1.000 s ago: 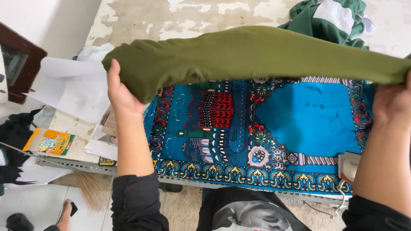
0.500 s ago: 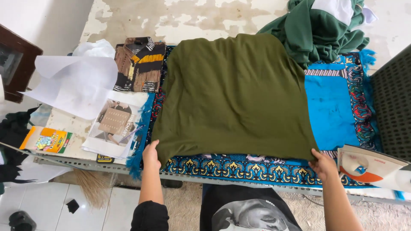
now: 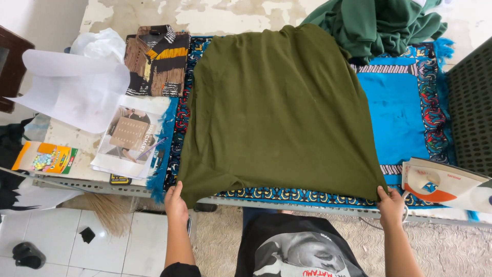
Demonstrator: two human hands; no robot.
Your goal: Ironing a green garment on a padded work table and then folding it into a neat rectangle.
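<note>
Since before, olive-green cloth now lies flat over blue patterned rug; my left hand and right hand pinch its near corners.

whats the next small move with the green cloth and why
Probably let go of the corners and smooth the cloth flat: it lies spread on the mat, left hand and right hand hold its near corners, and the near edge looks uneven.
</note>
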